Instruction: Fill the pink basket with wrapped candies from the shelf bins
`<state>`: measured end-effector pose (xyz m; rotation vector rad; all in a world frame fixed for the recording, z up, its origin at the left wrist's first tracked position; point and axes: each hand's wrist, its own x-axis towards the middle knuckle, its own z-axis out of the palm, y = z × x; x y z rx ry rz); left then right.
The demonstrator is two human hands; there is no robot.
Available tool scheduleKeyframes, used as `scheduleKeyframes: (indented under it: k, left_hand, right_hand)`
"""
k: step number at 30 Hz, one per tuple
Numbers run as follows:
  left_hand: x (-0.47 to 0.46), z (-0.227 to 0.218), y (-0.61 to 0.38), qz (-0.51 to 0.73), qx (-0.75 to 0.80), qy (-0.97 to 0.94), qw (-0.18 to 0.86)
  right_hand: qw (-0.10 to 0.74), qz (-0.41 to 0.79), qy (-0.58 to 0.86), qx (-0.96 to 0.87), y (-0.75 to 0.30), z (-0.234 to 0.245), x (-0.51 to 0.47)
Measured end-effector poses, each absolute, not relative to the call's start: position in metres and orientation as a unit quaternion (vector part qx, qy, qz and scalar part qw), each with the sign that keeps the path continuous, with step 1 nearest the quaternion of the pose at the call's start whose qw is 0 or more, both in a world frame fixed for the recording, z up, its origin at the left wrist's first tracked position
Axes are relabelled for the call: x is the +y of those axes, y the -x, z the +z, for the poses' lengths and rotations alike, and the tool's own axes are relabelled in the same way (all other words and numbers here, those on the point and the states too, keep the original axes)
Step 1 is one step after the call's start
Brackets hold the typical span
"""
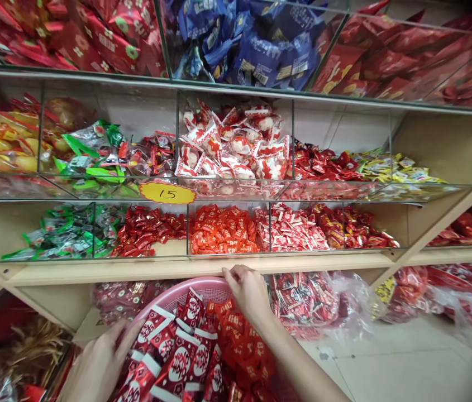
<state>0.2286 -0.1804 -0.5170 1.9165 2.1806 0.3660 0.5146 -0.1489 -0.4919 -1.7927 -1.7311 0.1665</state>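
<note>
A round pink plastic basket (202, 285) is held just in front of the lowest wooden shelf edge (135, 272). Dark red candy packets with white ends (181, 360) fill its left side, and small orange-red candies (242, 346) lie on the right. My left hand (99, 357) grips the basket's left rim, its fingers partly hidden behind the packets. On the far rim, my right hand (246, 293) is closed over the edge, its knuckles close to the shelf board. The basket's near side is out of the picture.
Glass-divided shelves ahead hold wrapped sweets: green ones (68, 231), orange-red ones (223, 229), pink-and-white ones (296, 229). A yellow tag (167, 193) reads 15. Under the shelf, clear plastic bags of candy (306, 301) stand on the tiled floor (399, 357).
</note>
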Motion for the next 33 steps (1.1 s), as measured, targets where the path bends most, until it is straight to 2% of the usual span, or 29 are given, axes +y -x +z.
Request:
scheduleKeyframes:
  k: [4,7,14,19,33]
  left_hand:
    - [-0.177,-0.517,-0.229,0.099,0.728,-0.665,0.135]
    - [-0.175,-0.519,-0.229,0.094,0.725,-0.669,0.134]
    - [-0.178,-0.517,-0.232,0.062,0.731,-0.667,0.132]
    - [-0.179,-0.514,-0.233,0.060,0.737,-0.660,0.132]
    - [-0.179,-0.514,-0.234,0.060,0.738,-0.654,0.156]
  right_hand:
    - [0.354,0.037,0.650,-0.671,-0.522,-0.472,-0.132]
    - [0.342,0.015,0.657,-0.671,-0.531,-0.454,-0.102]
    - [0.174,0.006,0.738,-0.652,-0.540,-0.450,-0.031]
    - [0.118,0.013,0.720,-0.683,-0.534,-0.457,-0.024]
    - [0.118,0.031,0.719,-0.684,-0.537,-0.459,-0.023]
